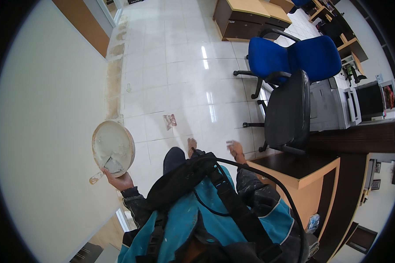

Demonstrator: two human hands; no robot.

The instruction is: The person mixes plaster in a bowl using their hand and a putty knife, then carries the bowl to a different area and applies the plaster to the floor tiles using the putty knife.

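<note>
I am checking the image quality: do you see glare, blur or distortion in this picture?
In the head view, bright glare streaks the floor tiles; in the head view, the right hand looks slightly blurred; in the head view, the foot of the left wall bows and the corners go black.

A glossy white tiled floor (184,83), thinly lined at its joints and streaked with reflected light, carried a scatter of objects. A dusty beige strip (114,79) ran along its left edge, with a small green mark (128,88) just beside it. Nearer the middle lay a small red-and-whitish item (170,122), its kind unclear, a little beyond a bare foot (192,143). Toward the right edge stood a black chair (287,114) and a blue chair (314,57); farther off, a brown drawer cabinet (243,24).
</note>
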